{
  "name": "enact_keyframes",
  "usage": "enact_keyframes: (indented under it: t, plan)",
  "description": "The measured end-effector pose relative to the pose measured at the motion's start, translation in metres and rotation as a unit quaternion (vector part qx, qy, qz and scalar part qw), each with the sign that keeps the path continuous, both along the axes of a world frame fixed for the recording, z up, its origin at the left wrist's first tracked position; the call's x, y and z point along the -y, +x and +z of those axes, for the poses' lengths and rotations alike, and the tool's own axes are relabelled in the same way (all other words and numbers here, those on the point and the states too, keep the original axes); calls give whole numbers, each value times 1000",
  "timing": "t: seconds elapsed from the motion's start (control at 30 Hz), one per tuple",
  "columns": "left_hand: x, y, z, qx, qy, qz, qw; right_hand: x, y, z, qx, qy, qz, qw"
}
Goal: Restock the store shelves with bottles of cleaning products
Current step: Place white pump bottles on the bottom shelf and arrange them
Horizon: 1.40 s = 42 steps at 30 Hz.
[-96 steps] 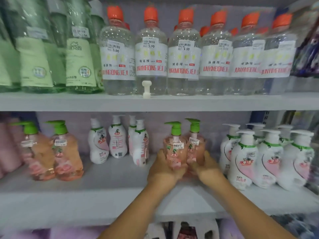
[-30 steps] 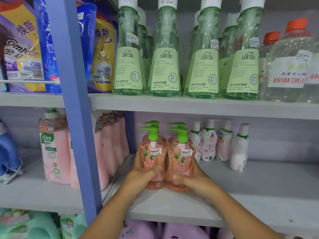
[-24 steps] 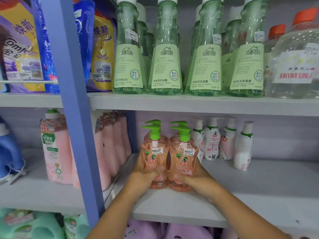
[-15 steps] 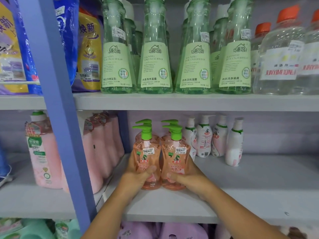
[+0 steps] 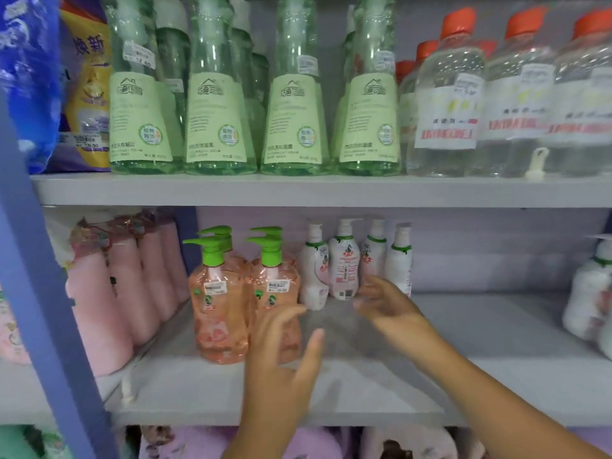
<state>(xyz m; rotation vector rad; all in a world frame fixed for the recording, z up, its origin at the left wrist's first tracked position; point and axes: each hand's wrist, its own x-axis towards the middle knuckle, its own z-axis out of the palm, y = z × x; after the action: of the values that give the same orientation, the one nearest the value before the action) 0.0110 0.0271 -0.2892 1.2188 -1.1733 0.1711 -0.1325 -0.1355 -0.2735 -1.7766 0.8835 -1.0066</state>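
Note:
Two orange pump bottles with green pumps stand side by side on the grey lower shelf (image 5: 364, 385), the left one (image 5: 218, 309) and the right one (image 5: 271, 293), with two more like them close behind. My left hand (image 5: 281, 356) hovers in front of the right bottle, fingers spread, holding nothing. My right hand (image 5: 387, 303) is off to the right with straight fingers, near a group of small white bottles (image 5: 344, 263); contact with them is unclear.
A blue upright post (image 5: 43, 293) stands at the left. Pink bottles (image 5: 132, 286) fill the shelf left of the orange ones. Tall green bottles (image 5: 218, 104) and clear orange-capped bottles (image 5: 447, 101) line the upper shelf. White pump bottles (image 5: 589, 293) stand at far right.
Both hands have let go of the two orange bottles, which now stand on the shelf. The hands have moved right, and the right hand has gone toward the white bottles.

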Motion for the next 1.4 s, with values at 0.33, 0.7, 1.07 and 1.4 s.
enact_keyframes:
  t: [0.33,0.7,1.07,1.4]
  plan:
    - [152,-33,-14,-166,290,140,932,95,-65,-8,-39,-17,-20,999]
    - [168,-29,0,-172,190,182,949,133,-47,-35,3,-27,18,999]
    - [144,-47,-12,-147,273,49,949,82,-104,-22,-82,-4,-172,982]
    - [144,-135,-14,-91,337,-167,922,34,-228,7,-172,38,-58,983]
